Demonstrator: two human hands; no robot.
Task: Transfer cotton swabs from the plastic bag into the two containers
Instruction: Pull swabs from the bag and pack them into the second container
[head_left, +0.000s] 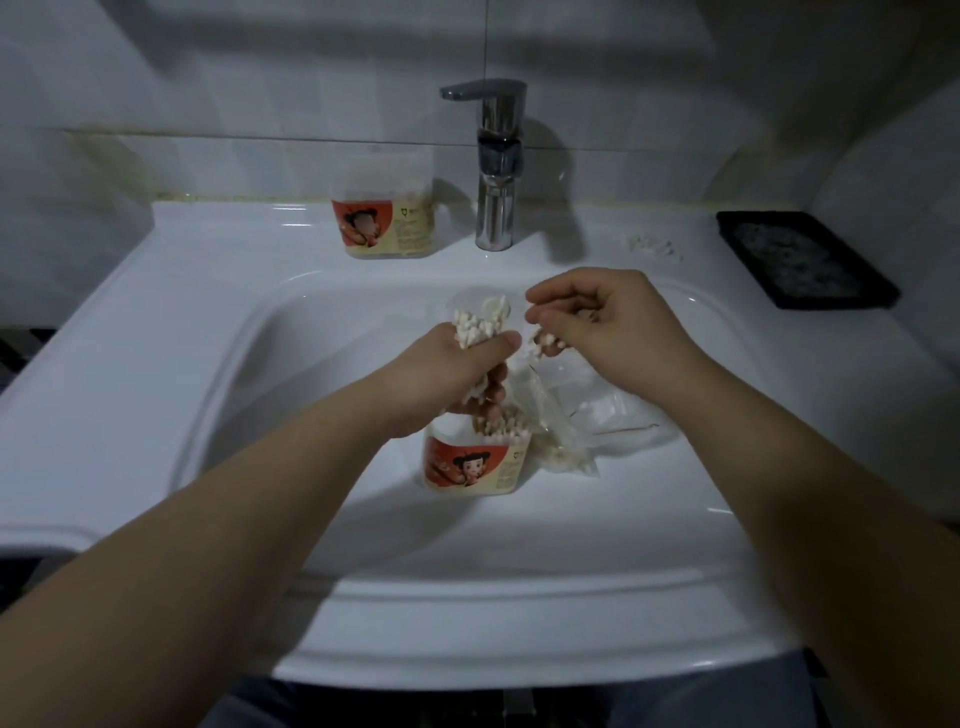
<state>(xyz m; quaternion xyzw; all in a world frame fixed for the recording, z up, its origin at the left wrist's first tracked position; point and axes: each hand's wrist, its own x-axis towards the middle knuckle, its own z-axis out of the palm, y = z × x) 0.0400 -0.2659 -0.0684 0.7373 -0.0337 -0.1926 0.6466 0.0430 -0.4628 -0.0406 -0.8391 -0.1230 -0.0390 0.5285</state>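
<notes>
My left hand (457, 374) grips a thick bundle of cotton swabs (480, 319), white tips pointing up, over a clear container (475, 462) with a red cartoon label that stands in the basin and holds several swabs. My right hand (597, 322) pinches a few swabs (545, 343) just right of the bundle. The crumpled clear plastic bag (587, 415) lies in the basin beside the container, below my right hand, with some swabs inside. A second labelled container (384, 218) stands on the ledge left of the tap.
The white sink (208, 332) fills the view. A chrome tap (496, 171) rises at the back centre. A few loose swabs (652, 247) lie on the ledge to the right, near a black tray (805, 257). Tiled wall stands behind.
</notes>
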